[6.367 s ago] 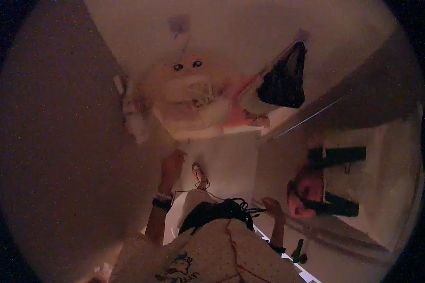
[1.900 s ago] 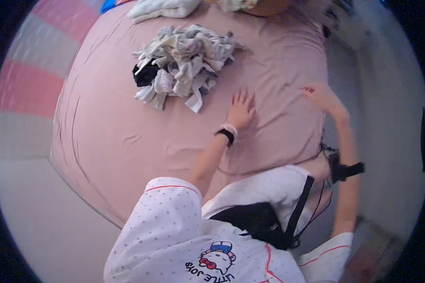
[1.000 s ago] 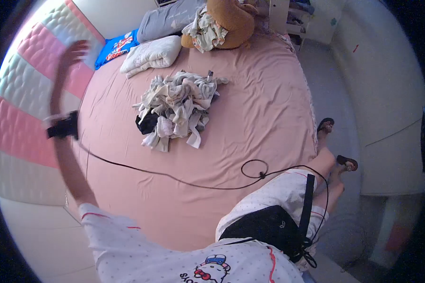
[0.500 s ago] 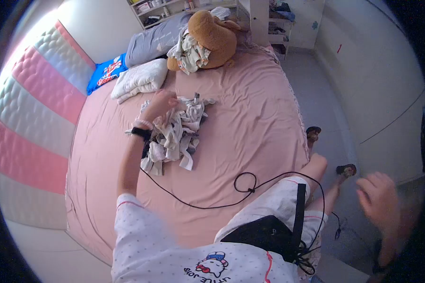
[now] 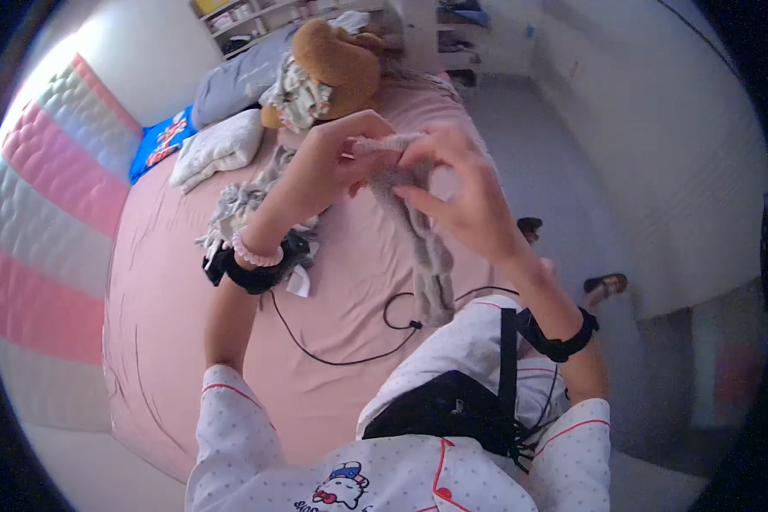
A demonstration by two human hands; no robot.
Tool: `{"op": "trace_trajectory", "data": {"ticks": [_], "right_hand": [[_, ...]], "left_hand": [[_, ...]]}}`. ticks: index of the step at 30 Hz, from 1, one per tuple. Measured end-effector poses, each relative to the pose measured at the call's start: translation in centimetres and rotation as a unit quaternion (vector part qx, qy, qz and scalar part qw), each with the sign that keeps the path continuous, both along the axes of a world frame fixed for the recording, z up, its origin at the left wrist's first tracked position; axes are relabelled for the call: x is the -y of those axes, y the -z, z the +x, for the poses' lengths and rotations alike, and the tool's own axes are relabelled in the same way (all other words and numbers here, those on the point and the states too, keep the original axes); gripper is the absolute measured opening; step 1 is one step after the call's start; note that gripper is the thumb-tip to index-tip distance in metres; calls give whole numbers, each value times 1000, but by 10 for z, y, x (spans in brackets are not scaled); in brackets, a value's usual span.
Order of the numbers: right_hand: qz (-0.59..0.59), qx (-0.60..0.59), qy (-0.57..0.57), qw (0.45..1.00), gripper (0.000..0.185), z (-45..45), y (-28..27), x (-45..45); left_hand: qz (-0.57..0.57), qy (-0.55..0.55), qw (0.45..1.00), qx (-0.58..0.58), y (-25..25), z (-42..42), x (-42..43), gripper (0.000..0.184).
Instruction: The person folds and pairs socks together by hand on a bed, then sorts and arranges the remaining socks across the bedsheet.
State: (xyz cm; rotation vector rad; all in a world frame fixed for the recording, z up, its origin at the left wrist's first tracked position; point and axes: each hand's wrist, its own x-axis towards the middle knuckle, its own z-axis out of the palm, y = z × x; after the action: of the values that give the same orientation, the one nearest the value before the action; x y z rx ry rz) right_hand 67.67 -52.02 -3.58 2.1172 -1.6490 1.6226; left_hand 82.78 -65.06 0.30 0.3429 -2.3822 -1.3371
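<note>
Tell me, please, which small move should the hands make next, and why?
Perhaps slide the right hand down the grey cloth to straighten it while the left hand holds the top: both hands are at its upper end, and its lower part hangs loose.

Can read no words. Can see cropped letters on the shirt, unclear print on the blue item, tiny mark on the pouch.

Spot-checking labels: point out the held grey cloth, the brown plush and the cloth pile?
Held grey cloth (image 5: 433,271): head view, on its hanging lower part.
Brown plush (image 5: 348,72): head view, on its rounded body.
Cloth pile (image 5: 237,205): head view, on its uncovered left part.
</note>
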Motion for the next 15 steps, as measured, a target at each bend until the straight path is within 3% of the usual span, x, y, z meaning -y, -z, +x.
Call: {"op": "trace_trajectory", "data": {"ticks": [2,4,5,8,10,12,13,14,15], "right_hand": [[-2,47,22,999,34,-4,-2,-17],[-6,91,40,995,32,-13,-3,-33],[44,97,40,994,30,-19,-2,-40],[154,84,-2,984,24,-43,-13,-61],[215,67,-43,973,21,-61,-14,-69],[211,200,-111,950,16,-77,-3,-70],[211,202,-108,950,16,-82,5,-70],[197,310,-126,921,17,-86,13,-70],[179,414,-144,881,19,-90,20,-71]], "left_hand": [[4,-10,1000,4,11,-20,-13,11],[-41,37,991,-120,27,-42,-21,15],[-122,40,986,-111,29,-49,-22,19],[-111,141,969,-170,43,-64,-25,24],[-114,172,973,-106,47,-64,-27,28],[-114,219,961,-122,64,-69,-33,34],[-152,262,948,-98,71,-70,-32,48],[-152,266,947,-99,80,-73,-38,48],[-54,242,962,-112,92,-76,-47,55]]}}
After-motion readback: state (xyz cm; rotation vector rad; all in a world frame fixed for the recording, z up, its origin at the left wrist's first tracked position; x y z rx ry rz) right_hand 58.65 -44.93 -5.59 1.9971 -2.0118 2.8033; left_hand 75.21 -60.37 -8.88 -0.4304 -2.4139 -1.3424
